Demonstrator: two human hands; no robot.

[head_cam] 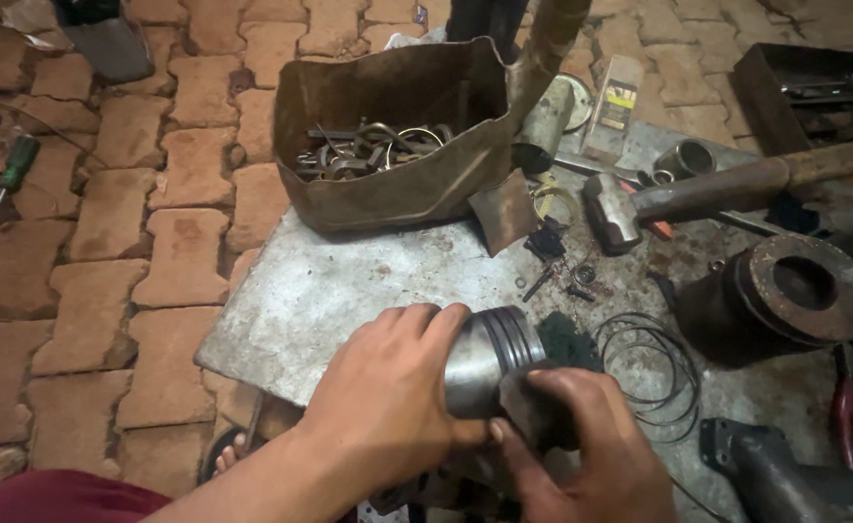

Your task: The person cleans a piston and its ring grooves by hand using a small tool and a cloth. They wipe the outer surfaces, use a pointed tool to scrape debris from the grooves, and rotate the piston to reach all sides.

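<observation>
Down low, over the near edge of the metal sheet [349, 281], a grooved piston [492, 356] sits wrapped in the left hand [387, 392]; the right hand [581, 446] pinches a dark scrap [533, 407] against it, wire rings [654, 373] just beside.

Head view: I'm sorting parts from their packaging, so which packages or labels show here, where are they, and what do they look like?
Flat narrow sachet with a yellow-and-black label: far end of the grey metal sheet, right of the bag; pale, rectangular.
Worn brown open-topped bag: sheet's far-left corner; holds dark metal rings and parts.
No signs or screens.
Neither hand touches them: left hand and right hand hold a grooved silver metal piston.
</observation>
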